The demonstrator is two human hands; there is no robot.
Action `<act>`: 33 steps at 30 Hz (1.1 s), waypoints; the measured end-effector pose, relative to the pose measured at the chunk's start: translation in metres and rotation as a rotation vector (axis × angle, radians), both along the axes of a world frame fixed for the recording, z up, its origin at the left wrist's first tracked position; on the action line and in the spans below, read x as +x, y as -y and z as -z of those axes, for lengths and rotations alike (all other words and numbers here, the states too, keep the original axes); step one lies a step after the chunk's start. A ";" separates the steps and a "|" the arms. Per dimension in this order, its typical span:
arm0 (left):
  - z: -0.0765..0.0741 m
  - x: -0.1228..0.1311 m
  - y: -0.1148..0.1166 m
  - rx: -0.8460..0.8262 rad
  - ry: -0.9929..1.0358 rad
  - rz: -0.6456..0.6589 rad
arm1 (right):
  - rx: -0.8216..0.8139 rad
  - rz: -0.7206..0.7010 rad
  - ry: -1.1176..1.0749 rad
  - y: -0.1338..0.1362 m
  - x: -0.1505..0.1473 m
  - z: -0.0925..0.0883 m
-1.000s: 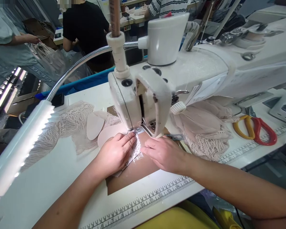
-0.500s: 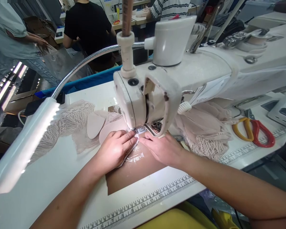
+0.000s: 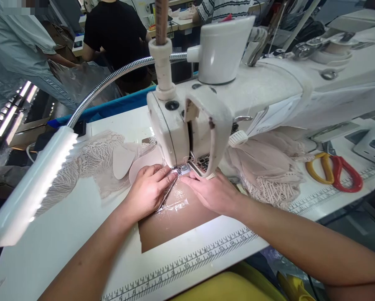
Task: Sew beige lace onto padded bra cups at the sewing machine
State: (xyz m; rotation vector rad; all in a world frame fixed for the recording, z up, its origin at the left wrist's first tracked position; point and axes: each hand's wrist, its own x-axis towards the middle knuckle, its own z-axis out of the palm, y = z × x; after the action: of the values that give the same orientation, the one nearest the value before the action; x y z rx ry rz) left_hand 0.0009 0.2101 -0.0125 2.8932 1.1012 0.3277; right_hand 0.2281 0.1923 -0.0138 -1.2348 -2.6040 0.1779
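Observation:
A white sewing machine (image 3: 212, 104) stands on a white table (image 3: 65, 234). Under its presser foot (image 3: 184, 169) lies a small piece of lace fabric (image 3: 168, 194) on a brown mat (image 3: 178, 221). My left hand (image 3: 148, 190) lies flat on the lace left of the foot, fingers stretched toward the needle. My right hand (image 3: 209, 190) presses the fabric from the right, fingertips close to the foot. The two hands almost touch in front of the needle.
Beige lace pieces and foam cups (image 3: 121, 161) lie at the left. A heap of beige fabric (image 3: 269, 167) sits right of the machine, with red and yellow scissors (image 3: 334, 169) beyond. A gooseneck lamp (image 3: 34, 184) reaches over the left. Other people stand behind.
Both hands have slid forward toward the presser foot, and the lace has moved further under it. Less of the fabric shows in front of my fingers.

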 end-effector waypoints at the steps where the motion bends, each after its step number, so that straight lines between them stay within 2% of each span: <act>1: 0.000 0.000 0.000 0.003 -0.010 0.000 | -0.003 -0.002 -0.006 0.000 0.001 0.000; 5: -0.007 0.001 0.002 0.016 -0.085 -0.038 | 0.015 -0.002 -0.031 0.001 0.003 0.001; 9: -0.023 0.001 0.012 -0.003 -0.165 -0.085 | 0.051 -0.008 -0.091 0.001 0.006 0.002; 12: -0.037 0.000 0.025 -0.116 -0.166 -0.117 | 0.060 -0.001 -0.103 0.001 0.007 0.000; 15: -0.043 0.001 0.033 -0.212 -0.130 -0.129 | 0.050 -0.008 -0.098 0.000 0.007 -0.002; 19: -0.038 0.008 0.035 -0.200 -0.070 -0.125 | 0.038 -0.036 -0.113 0.001 0.008 -0.001; 23: -0.028 0.017 0.038 -0.228 -0.012 -0.064 | 0.002 -0.066 -0.146 0.003 0.012 -0.001; 33: -0.019 0.016 0.038 -0.204 -0.025 -0.003 | -0.009 -0.280 -0.158 0.010 0.017 -0.001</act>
State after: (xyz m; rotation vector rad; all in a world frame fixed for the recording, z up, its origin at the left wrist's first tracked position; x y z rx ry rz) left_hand 0.0166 0.1726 0.0066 2.7242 1.0738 0.1688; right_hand 0.2450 0.1824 -0.0132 -0.8163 -2.6258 0.3254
